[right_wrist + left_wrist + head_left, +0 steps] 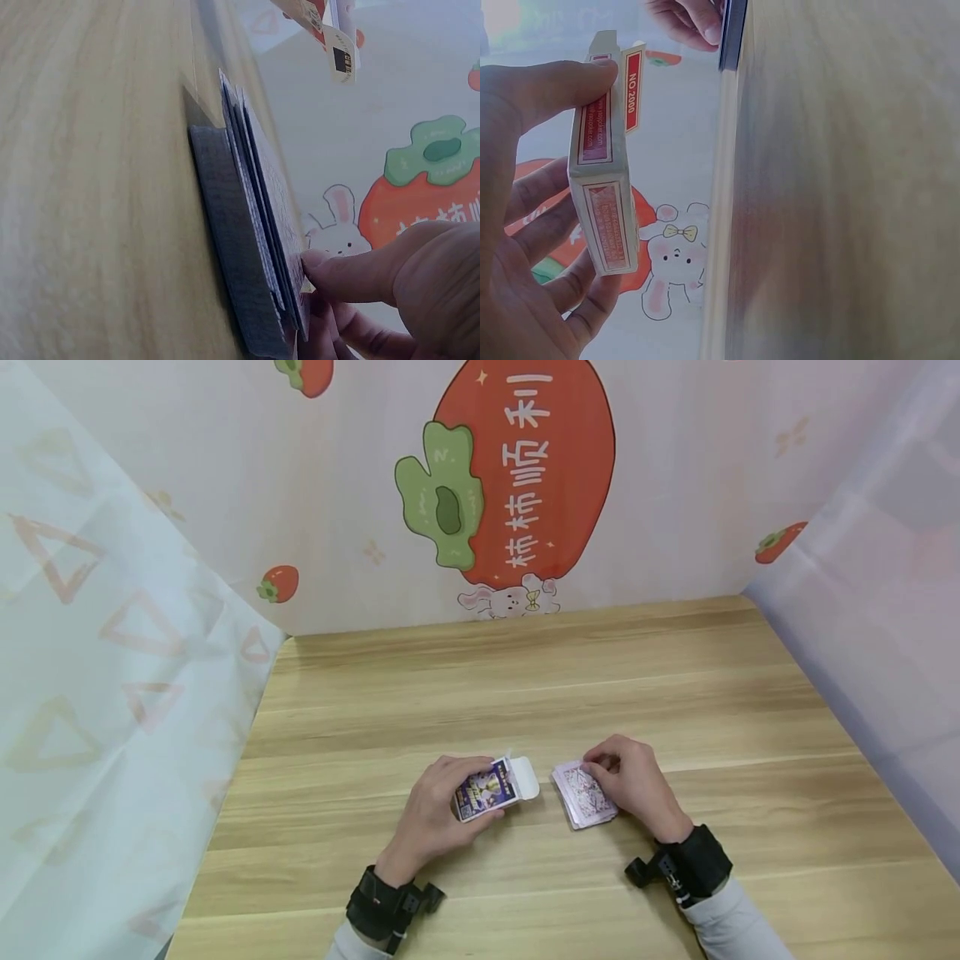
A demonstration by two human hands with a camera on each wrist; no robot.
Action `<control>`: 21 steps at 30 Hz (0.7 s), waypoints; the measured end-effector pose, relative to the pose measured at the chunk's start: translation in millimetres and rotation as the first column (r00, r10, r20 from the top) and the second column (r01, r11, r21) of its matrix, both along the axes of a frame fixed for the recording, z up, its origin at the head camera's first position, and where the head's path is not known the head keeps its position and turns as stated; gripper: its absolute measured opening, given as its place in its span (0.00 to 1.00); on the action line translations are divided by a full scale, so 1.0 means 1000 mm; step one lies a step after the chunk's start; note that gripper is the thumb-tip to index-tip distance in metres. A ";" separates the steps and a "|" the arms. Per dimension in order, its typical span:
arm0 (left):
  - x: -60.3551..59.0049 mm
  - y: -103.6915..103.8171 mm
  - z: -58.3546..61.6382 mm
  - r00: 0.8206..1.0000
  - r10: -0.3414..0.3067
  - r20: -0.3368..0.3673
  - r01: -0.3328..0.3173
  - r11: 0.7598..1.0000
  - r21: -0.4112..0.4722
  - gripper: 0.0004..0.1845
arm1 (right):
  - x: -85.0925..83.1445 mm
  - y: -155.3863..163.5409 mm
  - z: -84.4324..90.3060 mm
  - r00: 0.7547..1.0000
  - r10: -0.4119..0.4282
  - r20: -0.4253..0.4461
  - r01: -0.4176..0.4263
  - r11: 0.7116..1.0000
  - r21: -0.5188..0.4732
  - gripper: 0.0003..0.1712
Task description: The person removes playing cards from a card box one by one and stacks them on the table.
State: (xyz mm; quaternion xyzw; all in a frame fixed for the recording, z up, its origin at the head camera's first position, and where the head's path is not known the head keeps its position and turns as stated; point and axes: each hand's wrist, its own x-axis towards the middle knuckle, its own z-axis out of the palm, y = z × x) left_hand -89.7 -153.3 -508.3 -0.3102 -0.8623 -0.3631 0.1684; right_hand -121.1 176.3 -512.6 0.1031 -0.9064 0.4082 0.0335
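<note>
While left hand (431, 818) grips card box (487, 789), right hand (637, 785) pinches card stack (583, 795) on table (525, 693).

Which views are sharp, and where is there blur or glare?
Head view: evenly lit, sharp on the card box and the cards. Left wrist view: box sharp, table blurred, glare at the top left corner. Right wrist view: card edges fairly sharp, near table soft.
</note>
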 end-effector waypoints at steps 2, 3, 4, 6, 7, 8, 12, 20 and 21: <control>0.000 0.000 0.000 1.000 -0.003 0.004 0.003 1.000 -0.004 0.39 | 0.000 0.000 0.001 1.000 0.003 -0.002 -0.003 1.000 0.009 0.03; 0.000 0.000 0.000 1.000 -0.004 0.005 0.004 1.000 -0.006 0.39 | 0.000 0.001 0.000 1.000 0.008 -0.002 -0.008 1.000 0.011 0.02; 0.001 0.000 0.000 1.000 -0.005 0.006 0.006 1.000 -0.009 0.39 | 0.000 0.001 0.001 1.000 0.012 -0.003 -0.012 1.000 0.013 0.02; 0.001 0.001 0.000 1.000 -0.009 0.013 0.010 1.000 -0.014 0.39 | 0.000 0.002 0.001 1.000 0.023 -0.010 -0.023 1.000 0.016 0.03; 0.001 0.001 0.001 1.000 -0.011 0.019 0.012 1.000 -0.016 0.38 | 0.000 0.002 0.001 1.000 0.025 -0.013 -0.025 1.000 0.017 0.02; 0.002 0.001 0.001 1.000 -0.014 0.021 0.014 1.000 -0.018 0.38 | 0.000 0.002 0.002 0.999 0.028 -0.020 -0.028 0.999 0.017 0.01; 0.004 0.002 0.003 0.999 -0.028 0.042 0.029 0.999 -0.039 0.38 | 0.001 0.000 0.004 0.996 0.021 -0.092 -0.023 1.000 -0.017 0.05; 0.008 0.004 0.004 0.990 -0.077 0.115 0.089 0.991 -0.099 0.38 | 0.014 -0.017 0.011 0.988 0.130 -0.086 -0.151 0.938 -0.313 0.06; 0.009 0.004 0.005 0.990 -0.086 0.114 0.098 0.990 -0.101 0.38 | 0.016 -0.020 0.012 0.985 0.162 -0.062 -0.173 0.919 -0.354 0.05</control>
